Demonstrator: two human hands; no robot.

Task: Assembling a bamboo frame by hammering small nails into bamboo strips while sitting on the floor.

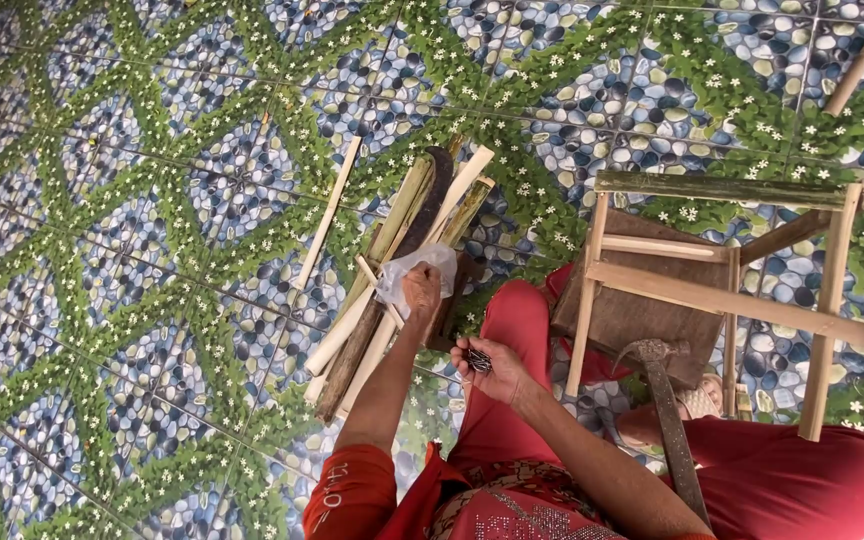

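My left hand reaches forward and grips a crumpled clear plastic bag that lies on a pile of split bamboo sticks. My right hand is cupped palm up over my red-trousered knee and holds a small bunch of dark nails. The two hands are a short way apart.
A small wooden frame with bamboo rails stands at the right over a brown board. A hammer leans against my right leg. One loose bamboo strip lies left of the pile, another stick at the top right. The floor is patterned tile.
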